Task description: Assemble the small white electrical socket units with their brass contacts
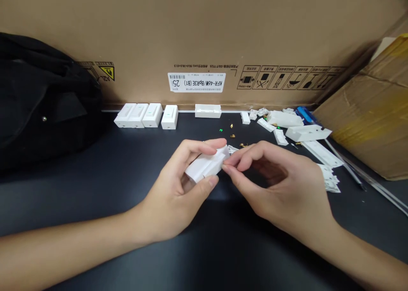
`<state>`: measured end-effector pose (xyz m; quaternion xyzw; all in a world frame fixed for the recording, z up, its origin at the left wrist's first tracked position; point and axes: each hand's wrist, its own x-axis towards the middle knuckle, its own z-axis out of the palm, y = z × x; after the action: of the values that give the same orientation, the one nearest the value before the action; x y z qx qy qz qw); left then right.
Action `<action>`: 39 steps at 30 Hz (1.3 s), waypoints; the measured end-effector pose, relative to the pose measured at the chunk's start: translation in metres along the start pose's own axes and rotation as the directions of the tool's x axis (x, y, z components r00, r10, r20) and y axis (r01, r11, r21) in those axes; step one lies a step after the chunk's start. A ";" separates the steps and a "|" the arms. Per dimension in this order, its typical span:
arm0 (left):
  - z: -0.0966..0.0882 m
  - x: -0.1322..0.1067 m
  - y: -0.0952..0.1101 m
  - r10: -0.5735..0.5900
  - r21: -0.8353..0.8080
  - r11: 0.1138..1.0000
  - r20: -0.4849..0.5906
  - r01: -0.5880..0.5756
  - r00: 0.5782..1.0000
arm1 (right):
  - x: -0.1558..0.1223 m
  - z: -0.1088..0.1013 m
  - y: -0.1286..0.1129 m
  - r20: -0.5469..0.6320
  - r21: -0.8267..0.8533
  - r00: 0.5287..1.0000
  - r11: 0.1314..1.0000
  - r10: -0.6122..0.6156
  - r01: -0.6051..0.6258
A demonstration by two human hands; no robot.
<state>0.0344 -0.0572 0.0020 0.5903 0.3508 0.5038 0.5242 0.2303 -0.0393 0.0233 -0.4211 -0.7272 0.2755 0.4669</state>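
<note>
A white plastic switch box (205,163) with a raised panel along its top is held tilted over the dark tabletop. My left hand (181,185) is closed round it, thumb on the near side and fingers on the far side. At the box's right end, my right hand (270,172) pinches thumb and forefinger together against it; whatever lies between those fingertips is too hidden to name. Just behind the hands lie a small white part (232,149), partly covered, and tiny brass pieces (243,145).
Several similar white switch boxes (153,114) stand at the back left beside a black bag (47,100). An open white shell (208,111) rests against the large carton (204,32). White plastic parts (283,119), a blue-handled tool (305,115) and another carton (366,108) occupy the right.
</note>
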 end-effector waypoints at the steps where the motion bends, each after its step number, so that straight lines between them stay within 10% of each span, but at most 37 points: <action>1: 0.001 0.000 0.000 0.000 -0.003 1.000 -0.004 0.000 1.000 | -0.001 0.001 0.000 -0.016 -0.028 1.000 1.000 -0.012 0.011; 13: -0.001 -0.007 -0.003 0.028 0.306 0.952 -0.040 -0.014 0.999 | 0.000 0.008 0.009 -0.076 -0.020 0.997 1.000 -0.002 0.000; 39: 0.000 -0.009 -0.003 -0.026 0.353 0.935 -0.014 0.029 1.000 | -0.005 0.014 0.006 -0.154 0.117 0.979 0.986 0.135 -0.117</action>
<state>0.0325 -0.0650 -0.0028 0.6675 0.4460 0.4279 0.4153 0.2210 -0.0412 0.0109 -0.4614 -0.6430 0.3085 0.5278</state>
